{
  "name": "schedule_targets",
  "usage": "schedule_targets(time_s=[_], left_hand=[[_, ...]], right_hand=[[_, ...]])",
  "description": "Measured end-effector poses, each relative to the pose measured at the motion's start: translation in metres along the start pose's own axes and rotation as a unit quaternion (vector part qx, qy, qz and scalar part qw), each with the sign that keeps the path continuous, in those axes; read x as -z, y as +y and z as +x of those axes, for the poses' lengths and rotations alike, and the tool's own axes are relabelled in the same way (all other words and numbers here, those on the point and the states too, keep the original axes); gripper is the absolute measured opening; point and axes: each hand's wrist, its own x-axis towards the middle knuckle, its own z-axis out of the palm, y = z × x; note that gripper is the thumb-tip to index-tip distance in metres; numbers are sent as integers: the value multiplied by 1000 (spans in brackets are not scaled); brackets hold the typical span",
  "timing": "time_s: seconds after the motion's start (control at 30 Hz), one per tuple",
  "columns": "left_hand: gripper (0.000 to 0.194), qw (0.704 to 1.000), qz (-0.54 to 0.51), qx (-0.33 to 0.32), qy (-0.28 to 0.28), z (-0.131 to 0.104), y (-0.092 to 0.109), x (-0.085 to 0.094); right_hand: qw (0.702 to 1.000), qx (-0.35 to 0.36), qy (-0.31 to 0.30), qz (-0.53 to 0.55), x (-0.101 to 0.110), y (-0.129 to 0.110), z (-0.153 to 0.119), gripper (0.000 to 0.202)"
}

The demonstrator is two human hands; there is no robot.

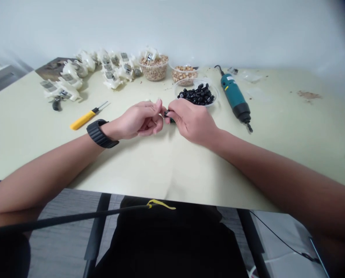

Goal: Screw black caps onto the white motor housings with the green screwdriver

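Note:
Both hands meet over the middle of the table. Between the thumb and fingers of my right hand [194, 119] is a small black plastic part [168, 113], mostly covered by the fingers. My left hand [147, 119], with a black watch [98, 133] on its wrist, is curled, its fingertips beside that part. Whatever the left fingers pinch is too small to name. Just behind the right hand, a clear plastic tub [216, 96] holds many similar black parts [200, 94].
Behind are a tub of light brown pieces [155, 68] and a tub of brass-coloured pieces [184, 74]. White plastic assemblies [111, 67] cluster at back left. A yellow-handled screwdriver [85, 119] lies left, a teal electric screwdriver [234, 94] right. A dark cable [73, 220] crosses below the table edge.

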Motion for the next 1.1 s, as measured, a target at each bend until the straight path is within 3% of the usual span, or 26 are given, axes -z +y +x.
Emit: schedule_targets(time_s=[0.13,0.27,0.43,0.53,0.6,0.7,0.77,0.83,0.93,1.0,1.1], left_hand=[[36,992,-89,56,-67,-1,3,1],[40,985,-105,75,-118,-2,8,1],[44,996,-81,29,-16,-1,5,-7],[50,995,66,-55,56,-1,-2,-9],[47,961,220,-132,106,-1,-6,-7],[31,871,405,-228,158,-1,-9,-2],[27,845,441,-249,171,-1,-9,0],[33,883,380,-220,168,-1,-8,1],[53,984,125,-84,92,0,-6,0],[59,999,-33,0,22,1,-5,0],[54,987,-137,52,-67,2,-4,-1]], right_hand=[[999,26,3,-27,0,1,-1,35],[1000,22,11,-7,0,0,-2,33],[990,-82,50,101,-3,-11,2,31],[967,-168,46,185,-7,-16,6,35],[938,-218,26,270,-8,-18,10,36],[887,-278,-27,369,-8,-19,14,30],[898,-266,-30,349,-6,-18,14,29],[944,-210,6,256,-3,-17,11,32],[990,-89,41,100,0,-13,4,29],[999,-23,35,26,0,-9,0,24],[997,37,60,-38,-3,-3,-3,26]])
